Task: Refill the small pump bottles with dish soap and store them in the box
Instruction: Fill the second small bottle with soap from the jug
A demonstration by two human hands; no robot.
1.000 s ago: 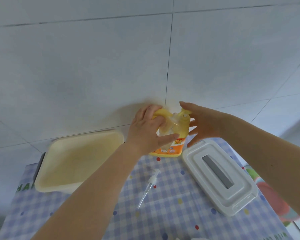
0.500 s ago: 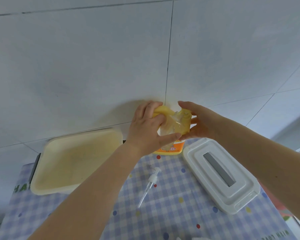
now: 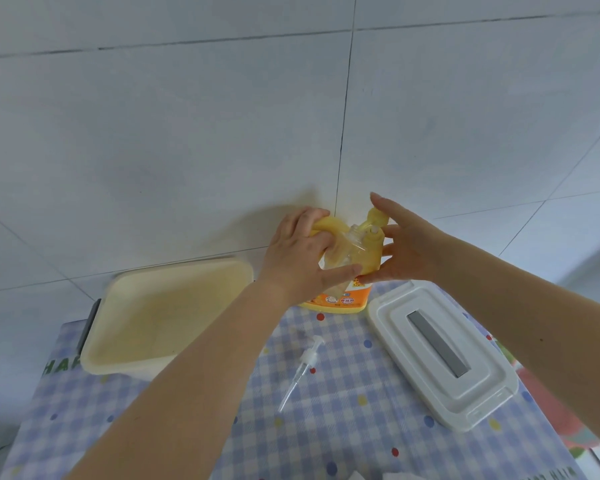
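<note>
White tiled wall behind; left hand (image 3: 300,252) grips small clear bottle (image 3: 347,252), tilted toward soap jug (image 3: 368,258), whose open spout right hand (image 3: 407,247) steadies, fingers loose.

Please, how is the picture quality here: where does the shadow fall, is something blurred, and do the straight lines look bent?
Head view: soft, even light; the hands cast a faint shadow on the tiled wall left of the yellow soap bottle; wide-angle lens bends the grout lines; the left hand and right hand look slightly soft; no strong glare.
</note>
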